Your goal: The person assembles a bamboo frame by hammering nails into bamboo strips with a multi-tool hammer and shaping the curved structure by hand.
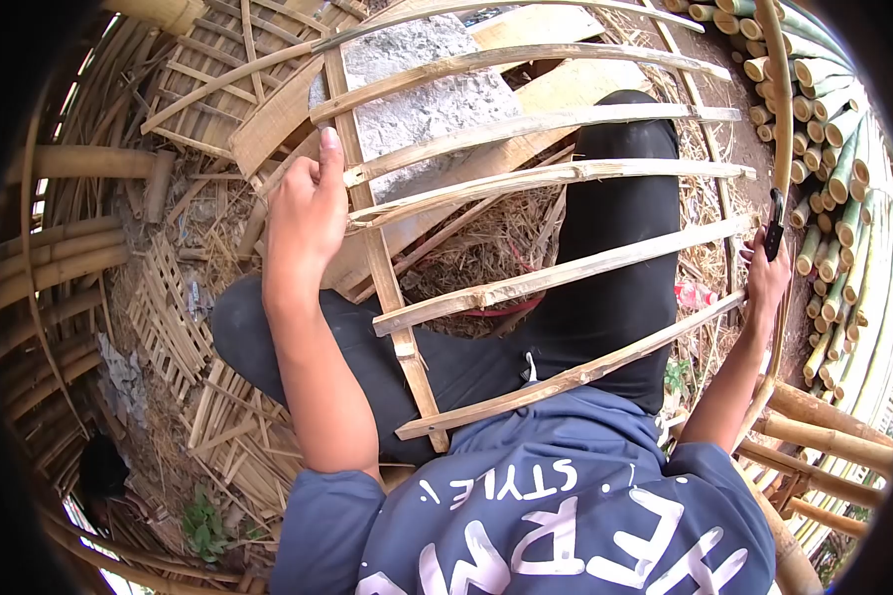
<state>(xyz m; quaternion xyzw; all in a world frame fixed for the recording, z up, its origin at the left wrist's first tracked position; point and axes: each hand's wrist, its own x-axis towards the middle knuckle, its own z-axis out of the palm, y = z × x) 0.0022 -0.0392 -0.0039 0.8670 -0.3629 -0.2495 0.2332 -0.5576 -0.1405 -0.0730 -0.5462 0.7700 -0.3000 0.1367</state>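
The head view shows a bamboo frame lying across the person's lap, above black trousers, its near edge close to the blue shirt. Six slats run across it, joining a flat left rail to a thinner right rail; the farthest slat reaches well past the left rail.

The left hand is closed on the frame at its left edge, beside the left rail, thumb pointing toward the far side; most of its fingers are hidden. The right hand is closed around a black handle, just beyond the frame's right edge. Whether that hand also touches the slat ends, I cannot tell. A long curved pole passes just beside it.

Beyond the frame's far left corner, a rough grey block lies on wooden boards. The ground beneath is strewn with straw. Toward the ground's far left corner rests a lattice panel; along its right edge, cut bamboo poles are piled. A green plant stands near the ground's near left corner.
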